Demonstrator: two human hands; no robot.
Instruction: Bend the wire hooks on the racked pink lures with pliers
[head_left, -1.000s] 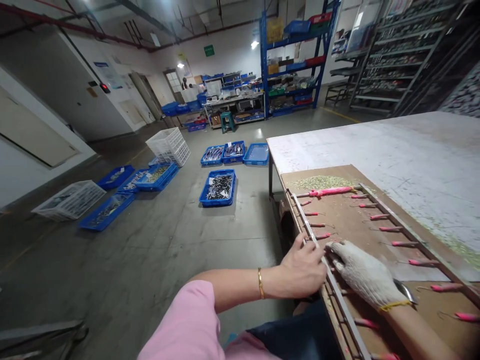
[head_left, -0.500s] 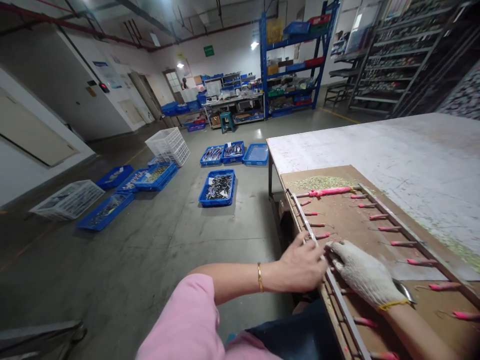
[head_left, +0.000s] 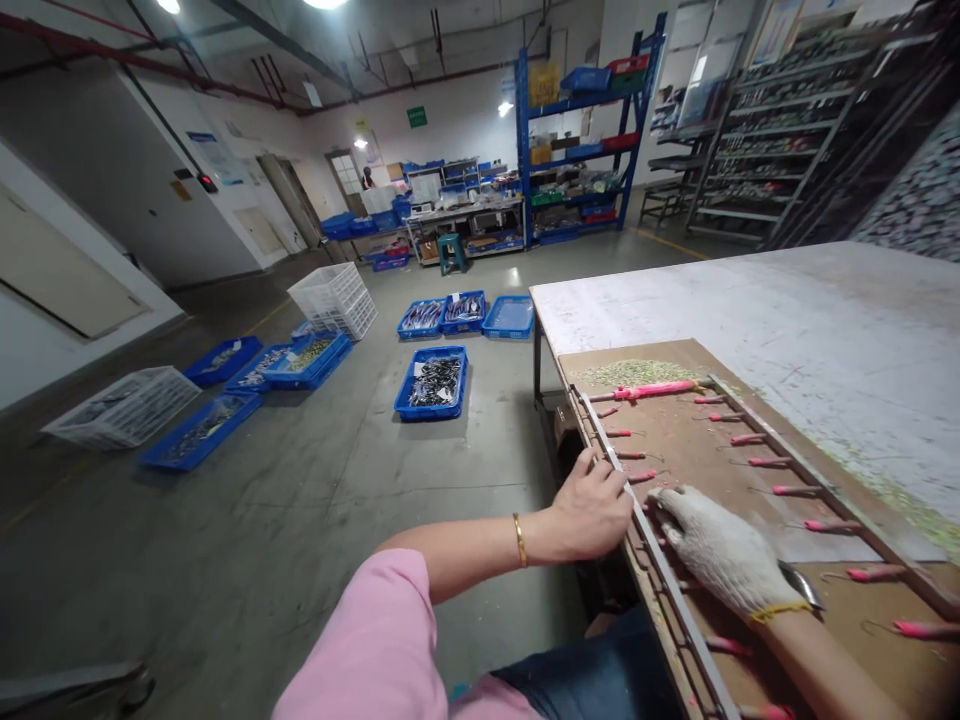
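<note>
A metal rack frame [head_left: 691, 622] lies on the brown cardboard, with small pink-bodied hooks [head_left: 834, 526] set along its two long bars. My left hand [head_left: 594, 508], bare with a gold bracelet at the wrist, curls its fingers over the near bar. My right hand [head_left: 716, 545], in a white knitted glove, lies inside the frame beside that bar. Its thumb and fingertips are pinched together, and whatever is between them is hidden. A shiny silver object [head_left: 801, 585] shows beside the glove cuff; its kind is unclear. A thicker pink-wrapped bar [head_left: 654, 389] spans the frame's far end.
Yellow-green flakes [head_left: 637, 374] lie on the cardboard [head_left: 694, 357] and along the white tabletop [head_left: 720, 295]. Blue trays [head_left: 431, 412] and white crates [head_left: 124, 405] stand on the floor to the left. Blue shelving [head_left: 523, 150] rises at the back.
My left hand has shifted slightly left and up along the near bar, away from the gloved right hand. The right hand stays nearly where it was. The view has tilted a little.
</note>
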